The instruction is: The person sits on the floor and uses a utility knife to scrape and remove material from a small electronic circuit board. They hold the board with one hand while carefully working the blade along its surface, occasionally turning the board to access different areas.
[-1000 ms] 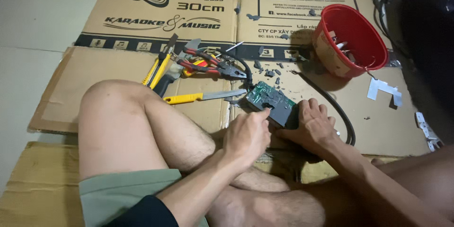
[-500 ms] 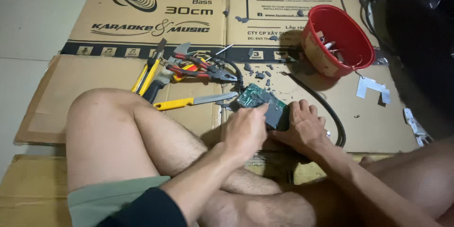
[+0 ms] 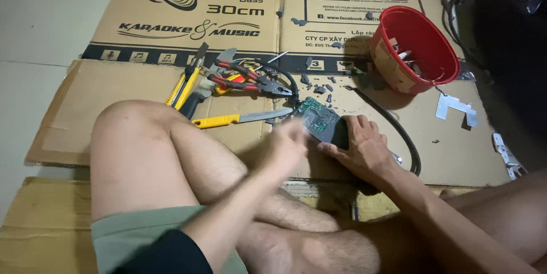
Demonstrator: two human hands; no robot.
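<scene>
Since the earlier frame our left hand [image 3: 288,144] has slid off the green circuit board [image 3: 315,117] to its left edge and is now motion-blurred, so we cannot tell whether its grip is open or closed. Our right hand [image 3: 362,147] presses flat on the dark casing under the board, fingers spread, pinning it to the cardboard sheet [image 3: 114,88] on the floor. Just left of the board lies a yellow-handled knife [image 3: 242,118]; beyond it, red-handled pliers [image 3: 245,77] and yellow cutters [image 3: 183,84]. A red plastic bowl [image 3: 419,46] stands well apart, upper right.
</scene>
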